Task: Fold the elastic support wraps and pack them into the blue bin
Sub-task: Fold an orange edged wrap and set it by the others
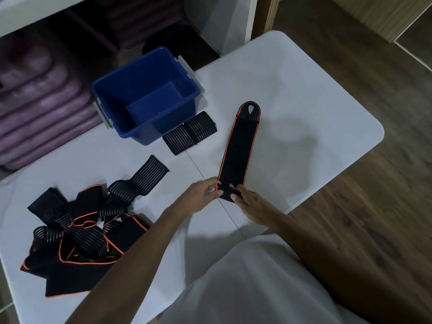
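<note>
Black orange-edged elastic wrap (237, 148) lay flat at frame centre on the white table (315, 101); left hand (205, 194) and right hand (251, 204) each held a narrow grip on its near rolled end. Roll tightly, edges aligned, toward the blue plastic bin (145, 94).

Single view only, taken from a head-worn wide-angle camera. The scene is looked down on steeply and forward, from above the near edge of the table (304, 94). Both forearms are seen entering from the bottom of the frame, so the camera is set close. The table is crossed diagonally; its far right corner is rounded by lens distortion. Shelving is seen beyond the far edge, wooden floor (374, 206) past the right edge.
</note>
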